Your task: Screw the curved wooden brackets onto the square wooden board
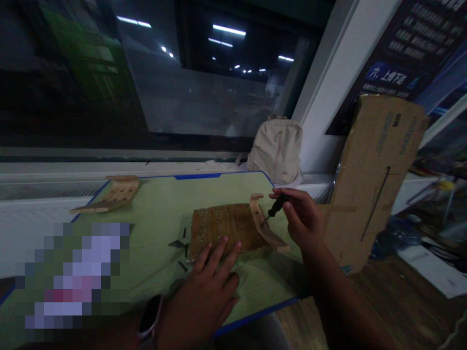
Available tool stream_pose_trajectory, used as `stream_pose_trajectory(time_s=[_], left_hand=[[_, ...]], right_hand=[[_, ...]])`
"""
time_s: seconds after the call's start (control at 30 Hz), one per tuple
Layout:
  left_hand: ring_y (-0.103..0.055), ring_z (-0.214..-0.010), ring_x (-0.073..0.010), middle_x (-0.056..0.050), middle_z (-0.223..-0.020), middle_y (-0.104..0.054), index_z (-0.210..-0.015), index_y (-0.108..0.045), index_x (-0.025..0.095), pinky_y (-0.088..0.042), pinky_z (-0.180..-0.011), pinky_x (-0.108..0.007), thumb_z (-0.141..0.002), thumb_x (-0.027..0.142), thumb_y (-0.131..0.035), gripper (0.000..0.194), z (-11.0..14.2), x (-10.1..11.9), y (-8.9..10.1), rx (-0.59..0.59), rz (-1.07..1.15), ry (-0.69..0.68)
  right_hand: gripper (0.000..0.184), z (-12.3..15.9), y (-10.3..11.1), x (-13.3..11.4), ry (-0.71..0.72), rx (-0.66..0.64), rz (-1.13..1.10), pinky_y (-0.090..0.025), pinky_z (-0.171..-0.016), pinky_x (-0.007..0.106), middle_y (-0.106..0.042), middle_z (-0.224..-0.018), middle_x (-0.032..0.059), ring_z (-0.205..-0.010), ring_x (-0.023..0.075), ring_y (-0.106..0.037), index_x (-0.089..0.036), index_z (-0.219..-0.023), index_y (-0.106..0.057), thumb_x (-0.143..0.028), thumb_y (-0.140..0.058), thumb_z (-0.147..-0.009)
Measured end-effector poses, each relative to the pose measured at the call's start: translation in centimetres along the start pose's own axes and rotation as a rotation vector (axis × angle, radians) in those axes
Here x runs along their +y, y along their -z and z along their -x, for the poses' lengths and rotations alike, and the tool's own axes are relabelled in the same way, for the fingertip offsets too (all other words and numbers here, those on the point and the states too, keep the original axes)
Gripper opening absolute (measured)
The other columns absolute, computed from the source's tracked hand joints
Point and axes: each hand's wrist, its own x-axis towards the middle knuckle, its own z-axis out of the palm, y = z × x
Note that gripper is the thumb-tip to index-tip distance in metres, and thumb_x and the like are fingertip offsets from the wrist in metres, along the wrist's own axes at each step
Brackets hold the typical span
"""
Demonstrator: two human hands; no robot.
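My left hand lies flat with fingers spread on the near edge of a brown perforated wooden panel, pressing it onto the green mat. My right hand is closed on a black-handled screwdriver. Its tip meets a curved light wooden side piece standing along the panel's right edge. Several dark screws lie loose on the mat just left of the panel.
A second curved wooden piece rests at the mat's far left. A beige bag sits on the window ledge. A tall cardboard box stands to the right of my right hand. A blurred patch covers the near left.
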Motion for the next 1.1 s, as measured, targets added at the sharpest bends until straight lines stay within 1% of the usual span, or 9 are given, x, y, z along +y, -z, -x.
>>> stream_pose_trajectory(time_s=[0.1,0.23,0.33,0.43,0.63,0.77,0.9,1.0,1.1], left_hand=[[-0.027,-0.15,-0.0375,-0.011,-0.163,-0.035,-0.098,-0.061,0.022,-0.023,-0.119,-0.056,-0.088,0.046,-0.073,0.029,0.0,0.0,-0.1,-0.002,0.007,0.006],[-0.028,-0.149,-0.0386,-0.012,-0.164,-0.032,-0.098,-0.06,0.021,-0.026,-0.117,-0.057,-0.088,0.046,-0.073,0.029,-0.1,-0.1,0.0,-0.008,0.006,0.004],[-0.03,-0.148,-0.0394,-0.013,-0.163,-0.033,-0.098,-0.061,0.021,-0.028,-0.116,-0.057,-0.088,0.046,-0.073,0.03,-0.1,0.0,0.1,-0.009,0.0,0.002],[-0.03,-0.148,-0.0395,-0.013,-0.163,-0.034,-0.098,-0.061,0.021,-0.028,-0.116,-0.057,-0.089,0.046,-0.072,0.03,-0.1,0.1,0.2,-0.003,-0.004,0.0],[-0.029,-0.149,-0.0393,-0.013,-0.162,-0.035,-0.098,-0.061,0.021,-0.031,-0.114,-0.059,-0.089,0.046,-0.072,0.029,-0.1,0.0,0.1,0.001,0.007,0.008],[-0.031,-0.148,-0.0382,-0.012,-0.162,-0.037,-0.099,-0.061,0.022,-0.031,-0.114,-0.058,-0.09,0.044,-0.072,0.026,-0.1,0.0,0.3,-0.022,0.014,0.016],[-0.03,-0.148,-0.0385,-0.013,-0.161,-0.037,-0.098,-0.061,0.021,-0.029,-0.114,-0.057,-0.088,0.044,-0.074,0.027,-0.1,0.1,0.2,0.004,0.001,0.014],[-0.03,-0.148,-0.039,-0.014,-0.161,-0.037,-0.097,-0.061,0.021,-0.029,-0.114,-0.057,-0.087,0.045,-0.074,0.03,0.0,0.1,0.0,0.02,-0.012,-0.001],[-0.03,-0.148,-0.0389,-0.014,-0.161,-0.037,-0.096,-0.06,0.021,-0.029,-0.114,-0.057,-0.087,0.045,-0.074,0.029,-0.1,0.1,0.0,0.029,-0.019,-0.006]], right_hand=[[0.024,0.0,-0.1,0.4,-0.037,0.11,-0.04,-0.062,-0.07,0.031,-0.07,-0.094,0.0007,-0.078,0.0152,-0.072,-0.027,-0.105,-0.058,-0.024,-0.073,-0.087],[0.033,0.2,0.3,1.1,0.079,0.136,0.041,-0.058,-0.063,0.027,-0.063,-0.089,-0.0015,-0.075,0.0137,-0.066,-0.029,-0.104,-0.059,-0.023,-0.081,-0.079],[0.03,0.4,0.5,1.1,0.091,0.008,0.055,-0.062,-0.075,0.036,-0.066,-0.103,0.0047,-0.091,0.02,-0.07,-0.029,-0.113,-0.063,-0.033,-0.075,-0.085],[0.026,0.3,0.2,0.9,0.003,-0.037,0.02,-0.061,-0.091,0.044,-0.069,-0.114,0.0085,-0.105,0.023,-0.071,-0.028,-0.119,-0.062,-0.032,-0.065,-0.093],[0.032,-0.1,-0.2,1.0,-0.008,0.219,0.081,-0.059,-0.07,0.026,-0.064,-0.091,-0.0017,-0.079,0.0133,-0.069,-0.028,-0.105,-0.057,-0.021,-0.078,-0.081],[0.025,0.1,0.4,1.0,0.06,0.115,0.164,-0.054,-0.062,0.026,-0.06,-0.087,-0.0012,-0.071,0.0126,-0.062,-0.028,-0.106,-0.061,-0.023,-0.073,-0.085],[0.028,0.2,0.7,0.6,0.131,-0.032,0.181,-0.058,-0.082,0.04,-0.066,-0.103,0.0075,-0.096,0.0215,-0.066,-0.027,-0.122,-0.065,-0.029,-0.06,-0.095],[0.025,0.0,0.4,0.4,0.049,-0.017,0.088,-0.06,-0.085,0.042,-0.069,-0.11,0.0082,-0.097,0.0211,-0.071,-0.027,-0.12,-0.066,-0.027,-0.058,-0.096],[0.021,-0.2,0.2,0.5,-0.02,0.091,-0.011,-0.061,-0.07,0.03,-0.069,-0.093,0.001,-0.077,0.0144,-0.071,-0.028,-0.109,-0.064,-0.023,-0.07,-0.09]])
